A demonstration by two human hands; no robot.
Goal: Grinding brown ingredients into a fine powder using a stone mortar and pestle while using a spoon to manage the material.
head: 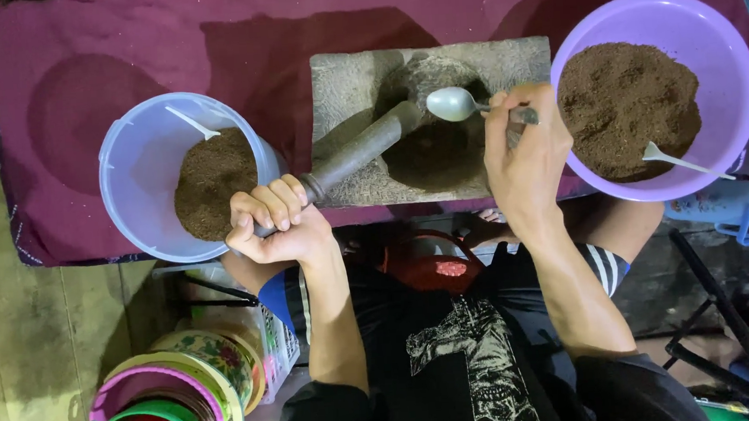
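Observation:
A square stone mortar (345,82) sits on a maroon cloth (80,72) in front of me. My left hand (275,221) grips the lower end of a long stone pestle (362,150), whose head rests in the mortar's hollow. My right hand (523,154) holds a metal spoon (456,104) with its empty bowl over the hollow. A clear blue tub (142,160) at the left holds brown powder (212,181) and a white plastic spoon (193,124). At the right, a purple bowl (711,51) holds a larger heap of brown powder (628,108) and another white spoon (679,160).
A red container (435,272) lies between my knees below the mortar. A stack of coloured lids and bowls (170,405) stands at the lower left. A blue bottle (729,206) lies at the right edge, with black metal legs (710,320) beneath it.

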